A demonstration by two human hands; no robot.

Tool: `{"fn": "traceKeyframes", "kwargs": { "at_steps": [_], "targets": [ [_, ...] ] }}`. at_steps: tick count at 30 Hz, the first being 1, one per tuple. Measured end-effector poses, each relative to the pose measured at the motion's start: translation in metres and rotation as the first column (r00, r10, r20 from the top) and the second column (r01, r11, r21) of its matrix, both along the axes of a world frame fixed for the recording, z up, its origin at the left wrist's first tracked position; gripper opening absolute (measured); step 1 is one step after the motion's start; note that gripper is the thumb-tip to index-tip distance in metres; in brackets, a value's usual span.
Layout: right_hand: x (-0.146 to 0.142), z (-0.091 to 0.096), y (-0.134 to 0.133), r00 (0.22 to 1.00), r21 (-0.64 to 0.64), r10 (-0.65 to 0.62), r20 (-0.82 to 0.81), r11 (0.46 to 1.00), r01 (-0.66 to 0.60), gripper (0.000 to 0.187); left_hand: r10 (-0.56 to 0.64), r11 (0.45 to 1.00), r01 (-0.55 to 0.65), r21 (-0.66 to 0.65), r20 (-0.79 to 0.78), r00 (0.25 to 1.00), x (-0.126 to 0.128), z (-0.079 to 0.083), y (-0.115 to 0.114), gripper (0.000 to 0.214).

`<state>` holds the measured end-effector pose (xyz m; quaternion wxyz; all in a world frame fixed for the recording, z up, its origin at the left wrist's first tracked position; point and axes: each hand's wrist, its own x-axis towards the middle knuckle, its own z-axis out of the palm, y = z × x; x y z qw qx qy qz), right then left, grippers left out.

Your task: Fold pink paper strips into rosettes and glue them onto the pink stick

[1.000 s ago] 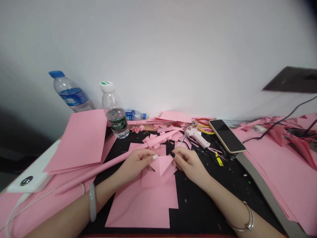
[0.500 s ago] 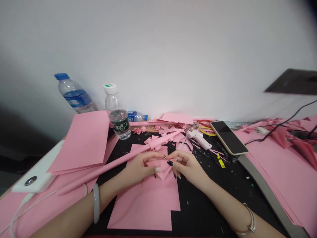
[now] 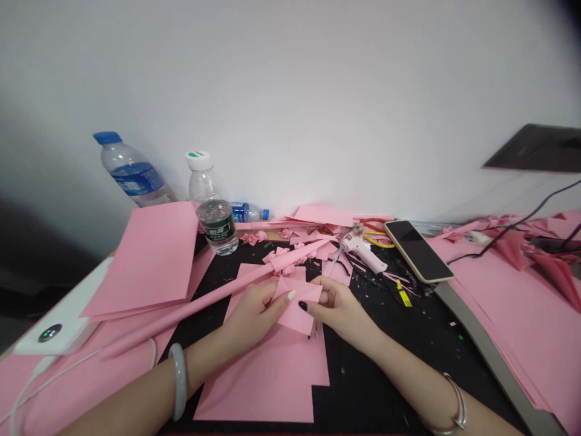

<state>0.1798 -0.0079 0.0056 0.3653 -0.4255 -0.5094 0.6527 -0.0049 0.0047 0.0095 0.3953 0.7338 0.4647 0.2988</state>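
Observation:
Between both hands is a small squarish piece of pink paper point(image 3: 296, 310), creased and turned with a flat face toward me. My left hand point(image 3: 258, 309) pinches its left edge, the thumb lying on the front. On the right edge, my right hand point(image 3: 338, 306) grips it with the dark-nailed thumb in front and the fingers behind, partly hidden. Larger pink sheets point(image 3: 261, 387) lie overlapping on the black mat beneath the hands. A long rolled pink paper tube point(image 3: 218, 295) slants across the table beyond my left hand.
A white glue gun point(image 3: 363, 251) and a phone point(image 3: 418, 251) lie behind my right hand. An upright water bottle point(image 3: 215, 212) stands at back left, near folded pink sheets point(image 3: 149, 254) and a white power bank point(image 3: 59, 330). Pink paper sheets point(image 3: 512, 303) are stacked at right.
The small paper has been turned or opened from a pointed, folded shape into a flatter square face. Both hands still hold it, with the left thumb slightly higher.

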Motion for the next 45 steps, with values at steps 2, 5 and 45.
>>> {"fn": "traceKeyframes", "kwargs": {
  "at_steps": [2,5,45],
  "targets": [
    [0.002,-0.002,0.001,1.000,0.033,0.000,-0.020,0.999,0.000,0.018,0.002,0.999,-0.001,-0.048,0.027,1.000,0.000,0.001,0.000,0.035],
    [0.004,-0.001,0.003,0.999,0.104,-0.043,-0.001,0.994,0.043,0.016,0.034,0.990,-0.028,-0.140,0.040,0.999,-0.001,0.004,0.001,0.035],
    [0.004,-0.002,0.001,0.997,0.053,-0.072,0.032,0.996,0.071,0.025,0.079,0.893,0.103,-0.439,0.376,0.923,-0.004,0.003,0.008,0.020]
  ]
}}
